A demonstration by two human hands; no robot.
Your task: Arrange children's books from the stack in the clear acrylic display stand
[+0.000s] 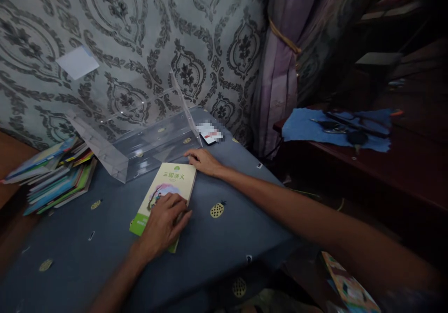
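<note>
A paperback book [177,177] with a cream and green cover and Chinese characters lies face up, slanted, on the blue-grey tablecloth. My left hand [168,219] rests flat on the lower half of its cover, fingers spread and hiding part of the picture. At the book's upper right corner is my right hand [203,161], its fingers loosely bent and a little apart, gripping nothing that I can see. Just beyond both hands stands a clear plastic rack [119,163] with upright end panels and no books in it.
A leaning stack of books [63,177] is at the left. A dark-edged card or phone [210,133], partly blurred out, lies by the rack. To the right, a dark red table [413,170] carries a blue cloth [301,126] with tools. A patterned curtain hangs behind.
</note>
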